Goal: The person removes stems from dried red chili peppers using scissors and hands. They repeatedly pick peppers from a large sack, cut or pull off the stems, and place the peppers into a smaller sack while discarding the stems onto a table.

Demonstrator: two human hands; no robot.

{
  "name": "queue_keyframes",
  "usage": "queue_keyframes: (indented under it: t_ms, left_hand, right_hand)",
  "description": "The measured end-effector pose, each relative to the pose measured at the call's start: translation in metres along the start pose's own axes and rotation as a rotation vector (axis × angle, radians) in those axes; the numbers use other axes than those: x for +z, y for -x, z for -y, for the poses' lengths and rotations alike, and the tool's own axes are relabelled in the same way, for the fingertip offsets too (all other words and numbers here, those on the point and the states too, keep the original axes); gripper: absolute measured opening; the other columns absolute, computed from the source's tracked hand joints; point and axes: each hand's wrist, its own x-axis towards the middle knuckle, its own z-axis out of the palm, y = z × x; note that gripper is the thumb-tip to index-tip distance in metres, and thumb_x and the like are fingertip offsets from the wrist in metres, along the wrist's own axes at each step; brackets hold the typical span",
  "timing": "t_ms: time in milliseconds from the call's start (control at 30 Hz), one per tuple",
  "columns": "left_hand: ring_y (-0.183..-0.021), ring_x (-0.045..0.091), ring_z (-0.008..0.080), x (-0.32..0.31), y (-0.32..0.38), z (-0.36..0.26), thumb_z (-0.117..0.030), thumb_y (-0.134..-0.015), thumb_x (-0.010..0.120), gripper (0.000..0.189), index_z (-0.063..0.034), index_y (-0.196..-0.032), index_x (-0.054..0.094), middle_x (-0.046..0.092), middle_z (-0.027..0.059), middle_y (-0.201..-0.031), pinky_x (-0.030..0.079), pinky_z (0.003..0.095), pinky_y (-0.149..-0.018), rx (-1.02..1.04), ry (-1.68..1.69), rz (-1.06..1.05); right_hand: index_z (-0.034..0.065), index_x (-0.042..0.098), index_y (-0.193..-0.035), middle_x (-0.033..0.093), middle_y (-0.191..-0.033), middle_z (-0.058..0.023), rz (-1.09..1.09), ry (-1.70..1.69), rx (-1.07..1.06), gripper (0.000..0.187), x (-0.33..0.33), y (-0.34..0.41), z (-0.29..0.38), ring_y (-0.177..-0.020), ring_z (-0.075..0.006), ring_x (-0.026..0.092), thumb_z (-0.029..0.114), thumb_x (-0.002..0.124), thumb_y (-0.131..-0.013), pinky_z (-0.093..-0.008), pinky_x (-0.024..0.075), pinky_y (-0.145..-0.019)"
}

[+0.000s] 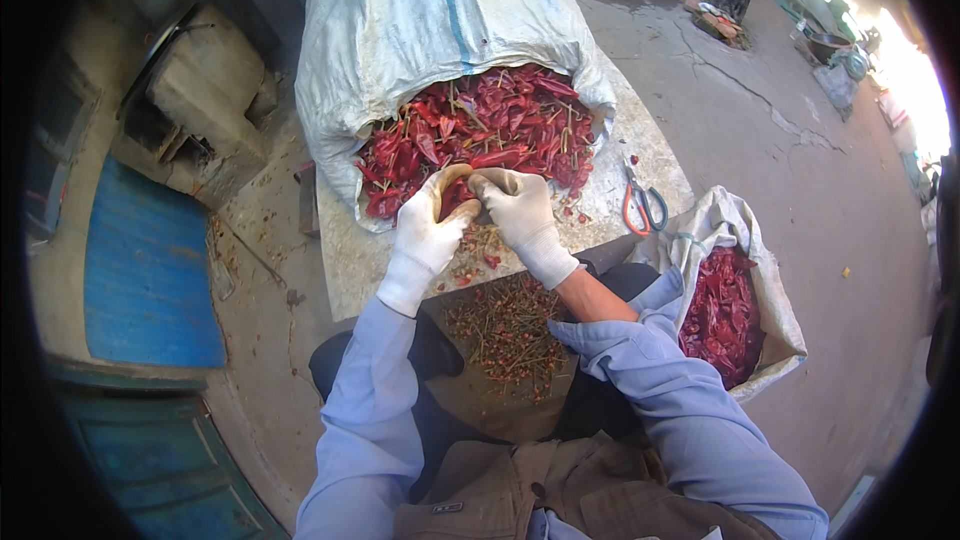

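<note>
Both my hands wear pale work gloves with tan-stained fingers, and their fingertips meet at the mouth of a large white woven sack. Dried red chili peppers spill from that mouth, many with stems attached. My left hand curls around a red chili pepper, partly hidden by its fingers and thumb. Against the left fingertips, my right hand has its thumb and fingers bent together; whether anything is pinched there is hidden. Stem bits and pepper scraps lie on the board below.
Scissors with one orange and one blue handle lie on the board's right side. A smaller woven sack of red peppers stands by my right knee. Cut stems heap between my legs. A blue panel is at left.
</note>
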Motion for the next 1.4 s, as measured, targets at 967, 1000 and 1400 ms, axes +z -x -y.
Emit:
queue_keyframes:
  t_ms: [967,1000,1400]
  left_hand:
    - [-0.086,0.066,0.0098,-0.023,0.015,-0.016,-0.004,-0.090,0.073,0.025,0.0070,-0.113,0.070,0.075,0.0098,-0.095,0.053,0.0268,-0.078,0.049,-0.291,0.213]
    - [-0.085,0.066,0.0098,-0.024,0.015,-0.015,-0.004,-0.091,0.073,0.024,0.0069,-0.112,0.070,0.075,0.0094,-0.094,0.053,0.0267,-0.078,0.061,-0.321,0.226]
    - [-0.064,0.058,0.0042,-0.001,0.008,-0.004,-0.014,-0.096,0.071,0.024,0.0023,-0.113,0.068,0.065,0.0003,-0.081,0.045,0.0231,-0.056,-0.098,-0.139,0.177]
  right_hand:
    - [-0.0047,0.071,-0.097,0.071,-0.080,-0.0060,0.236,-0.356,0.093,0.018,-0.025,0.004,-0.006,-0.054,-0.0107,0.059,0.013,0.067,-0.095,-0.0268,0.0482,-0.050]
    - [-0.0052,0.071,-0.097,0.072,-0.081,-0.0074,0.228,-0.362,0.120,0.015,-0.025,0.005,-0.005,-0.054,-0.0115,0.059,0.009,0.064,-0.095,-0.0275,0.0486,-0.049]
    - [-0.0032,0.076,-0.096,0.074,-0.087,-0.0146,0.025,0.461,-0.577,0.014,-0.020,0.016,0.016,-0.077,-0.0251,0.073,0.004,0.072,-0.085,-0.0333,0.0556,-0.070]
